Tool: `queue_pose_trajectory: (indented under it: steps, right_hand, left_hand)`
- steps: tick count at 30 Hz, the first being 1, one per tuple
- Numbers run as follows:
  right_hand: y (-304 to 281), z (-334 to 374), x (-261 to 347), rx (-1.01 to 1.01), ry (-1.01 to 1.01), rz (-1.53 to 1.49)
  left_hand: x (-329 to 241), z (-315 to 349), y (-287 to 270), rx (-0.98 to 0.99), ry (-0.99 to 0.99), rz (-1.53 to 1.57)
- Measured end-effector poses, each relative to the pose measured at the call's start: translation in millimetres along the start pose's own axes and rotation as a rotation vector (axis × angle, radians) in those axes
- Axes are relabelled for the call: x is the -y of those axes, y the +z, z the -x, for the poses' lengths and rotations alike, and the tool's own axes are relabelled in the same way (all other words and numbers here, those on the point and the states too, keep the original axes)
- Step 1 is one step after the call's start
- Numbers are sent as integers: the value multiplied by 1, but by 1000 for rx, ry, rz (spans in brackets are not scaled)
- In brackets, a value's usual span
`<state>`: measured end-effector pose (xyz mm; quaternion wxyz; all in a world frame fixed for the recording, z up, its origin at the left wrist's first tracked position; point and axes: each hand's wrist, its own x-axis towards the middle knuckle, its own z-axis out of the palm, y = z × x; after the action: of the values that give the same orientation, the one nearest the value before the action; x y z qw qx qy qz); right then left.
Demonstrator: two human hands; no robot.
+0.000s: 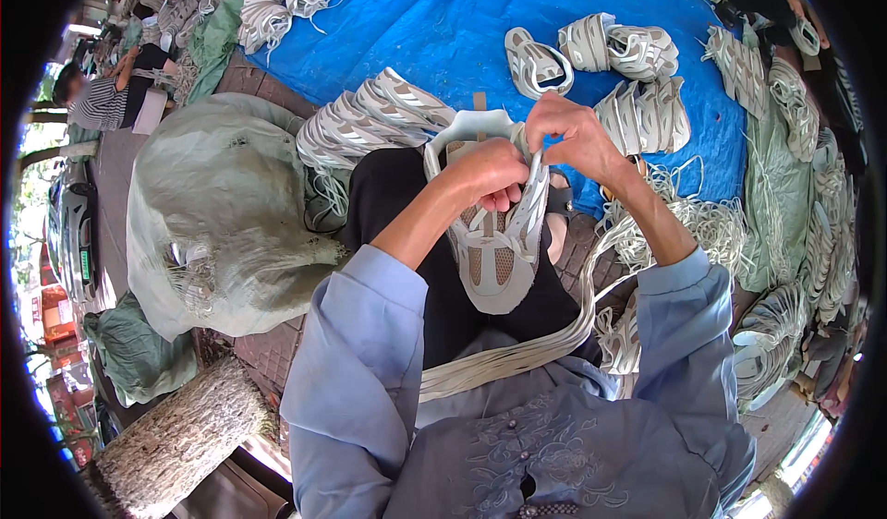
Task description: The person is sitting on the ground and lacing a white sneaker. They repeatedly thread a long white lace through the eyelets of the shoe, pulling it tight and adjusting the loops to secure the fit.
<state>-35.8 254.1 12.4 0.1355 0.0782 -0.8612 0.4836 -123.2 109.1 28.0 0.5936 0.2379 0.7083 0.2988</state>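
A white and beige shoe upper (499,283) with mesh panels rests on my lap, its toe pointing toward me. White lacing crosses its lower front. My left hand (485,170) lies over the tongue opening, fingers curled, with thumb and forefinger closed at the right-hand eyelet edge. On that same edge, my right hand (575,136) pinches a white shoelace near the collar; the fingertips of both hands almost meet. The lace's tip is hidden by my fingers. A long bundle of white laces (522,357) runs across my lap and up to the right.
Nested shoe uppers (374,117) sit beyond my left arm. More uppers (642,117) lie on a blue tarp (407,20). A stuffed pale sack (231,214) stands at left, above a stone block (185,436). Tangled laces (707,233) lie right. Another person (106,103) sits far left.
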Motion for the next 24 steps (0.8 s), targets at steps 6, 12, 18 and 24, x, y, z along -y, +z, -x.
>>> queue_pose_trajectory:
  steps: [6, 12, 18, 24]
  right_hand:
    - [0, 4, -3, 14, 102, -119]
    - [1, 5, -4, 11, 165, -219]
    - [4, 7, -9, 0, 206, -254]
    - [12, 9, 11, -204, -70, 184]
  left_hand:
    - [11, 3, 3, -58, 131, 133]
    - [14, 7, 0, 70, 135, 425]
    - [14, 9, 4, -31, 147, 433]
    - [24, 38, -6, -169, 328, 670]
